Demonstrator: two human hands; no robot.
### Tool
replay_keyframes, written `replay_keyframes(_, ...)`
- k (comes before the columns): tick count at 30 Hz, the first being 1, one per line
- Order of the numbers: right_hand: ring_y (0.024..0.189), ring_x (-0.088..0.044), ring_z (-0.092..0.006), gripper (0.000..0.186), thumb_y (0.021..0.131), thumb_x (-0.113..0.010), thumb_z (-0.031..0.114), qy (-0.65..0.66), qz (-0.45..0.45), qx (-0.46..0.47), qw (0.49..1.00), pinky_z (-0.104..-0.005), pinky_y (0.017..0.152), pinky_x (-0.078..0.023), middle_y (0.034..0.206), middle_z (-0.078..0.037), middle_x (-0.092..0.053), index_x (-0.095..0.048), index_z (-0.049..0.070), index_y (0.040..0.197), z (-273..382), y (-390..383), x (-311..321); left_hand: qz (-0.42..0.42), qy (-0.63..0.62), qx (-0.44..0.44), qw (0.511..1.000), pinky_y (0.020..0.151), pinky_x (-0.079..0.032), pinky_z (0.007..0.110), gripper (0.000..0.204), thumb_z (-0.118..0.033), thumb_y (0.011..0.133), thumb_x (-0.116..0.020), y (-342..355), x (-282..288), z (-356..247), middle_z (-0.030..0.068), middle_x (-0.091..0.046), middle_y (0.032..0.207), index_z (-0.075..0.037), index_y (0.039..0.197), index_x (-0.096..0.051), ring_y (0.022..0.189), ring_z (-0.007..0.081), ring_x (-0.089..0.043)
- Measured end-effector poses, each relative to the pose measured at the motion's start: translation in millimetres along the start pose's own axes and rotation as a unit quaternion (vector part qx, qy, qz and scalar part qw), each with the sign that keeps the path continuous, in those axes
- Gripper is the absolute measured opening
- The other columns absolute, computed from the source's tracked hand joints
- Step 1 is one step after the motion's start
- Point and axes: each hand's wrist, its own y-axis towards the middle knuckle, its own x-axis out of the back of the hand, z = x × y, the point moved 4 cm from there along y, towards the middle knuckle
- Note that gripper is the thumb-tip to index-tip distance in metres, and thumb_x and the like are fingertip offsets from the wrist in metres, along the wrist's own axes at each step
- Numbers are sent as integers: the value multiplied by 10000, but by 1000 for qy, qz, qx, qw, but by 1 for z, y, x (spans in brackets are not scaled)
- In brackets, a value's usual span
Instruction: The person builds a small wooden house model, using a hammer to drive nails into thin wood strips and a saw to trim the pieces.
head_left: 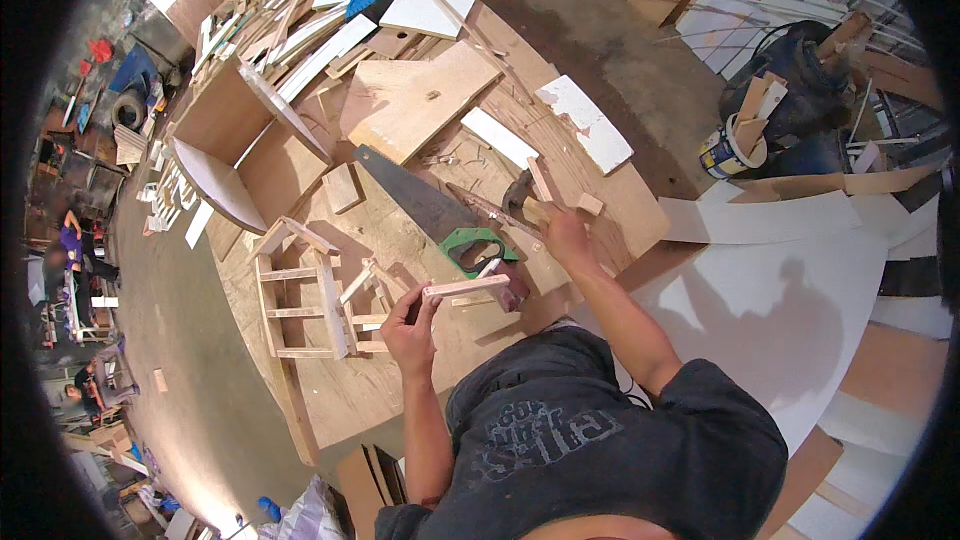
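My left hand (pixel 410 332) pinches a short wooden strip (pixel 468 286), held level above the work table. My right hand (pixel 567 238) is wrapped round the handle of a hammer (pixel 517 196), its dark head pointing away from me over the table. Between the hands lies a handsaw (pixel 408 194) with a green handle, its blade running to the far left. A dark reddish handle-like piece (pixel 512 292) sits beside it, partly covered by the strip. Left of my left hand stands a small wooden frame with crosspieces (pixel 333 302), and a second slatted piece (pixel 372 282) is close by.
An open plywood box with a curved side (pixel 285 155) stands at the table's left. Wood and white board offcuts (pixel 430 2) heap up at the far end. A bucket of scraps (pixel 735 150) is on the floor to the right, beyond a large white panel (pixel 760 310).
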Motion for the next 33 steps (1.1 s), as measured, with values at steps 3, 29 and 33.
replay_keyframes(3, 1181, -654, -462, 439, 902, -770, 134, -71, -36, 73, 994, -531, 1017, -544, 1306, -235, -689, -699, 102, 1334, -12, 12, 0, 20, -10, 8, 1000, 886, -588, 261, 268, -6, 951, -806, 13, -27, 3, 103, -785, 1079, 66, 1206, -767, 980, 129, -726)
replay_keyframes(29, 1180, -652, -419, 409, 920, -742, 179, -87, 136, 131, 978, -498, 1002, -533, 1305, -172, -654, -677, 54, 1304, -43, 33, 0, 38, -15, 5, 999, 906, -583, 278, 341, 9, 901, -839, 22, -102, 7, 88, -798, 1098, 37, 1233, -766, 1002, 138, -739)
replay_keyframes(33, 1172, -652, -428, 390, 929, -726, 149, -112, 136, 80, 981, -494, 970, -549, 1299, -202, -646, -682, 44, 1302, -66, 48, -17, 55, 22, -33, 998, 880, -599, 287, 331, 7, 879, -857, 12, -96, -13, 90, -801, 1089, 35, 1199, -780, 976, 148, -748)
